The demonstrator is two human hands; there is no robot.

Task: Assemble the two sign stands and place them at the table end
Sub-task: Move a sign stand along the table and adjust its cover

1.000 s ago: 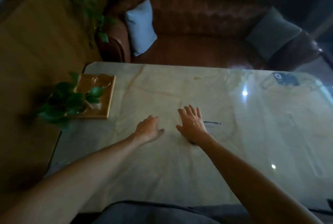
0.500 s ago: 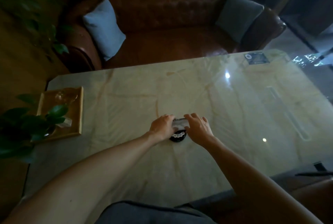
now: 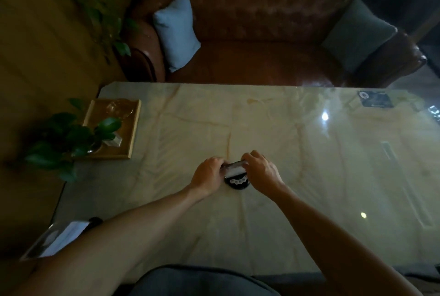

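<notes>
Head camera view, looking down across a pale marble-patterned table [image 3: 297, 200] in dim light. Nearest the viewer, a dark grey fabric edge [image 3: 202, 279] fills the bottom of the frame, and two bare forearms reach forward from either side of it. At the near left corner of the table lies a flat white card or sign panel [image 3: 57, 241], with a small dark round object [image 3: 95, 220] just beyond it, partly hidden by the left arm.

Around the middle of the table the two hands meet. The left hand [image 3: 209, 175] and the right hand [image 3: 260, 170] each have their fingers curled closed on opposite ends of a small clear sign plate [image 3: 234, 168], held between them. Directly under the plate a round black base [image 3: 237, 182] sits on the table, between the two wrists; whether the plate is seated in it cannot be told.

Farther left, a wooden tray [image 3: 133, 129] rests on the table's left end, with a leafy green plant [image 3: 66, 138] overhanging it. At the far right corner lies a dark rectangular card [image 3: 375, 98]. Beyond the table stands a brown leather sofa [image 3: 262, 41] with a light blue cushion [image 3: 176, 34] at its left and a grey-green cushion [image 3: 357, 31] at its right.
</notes>
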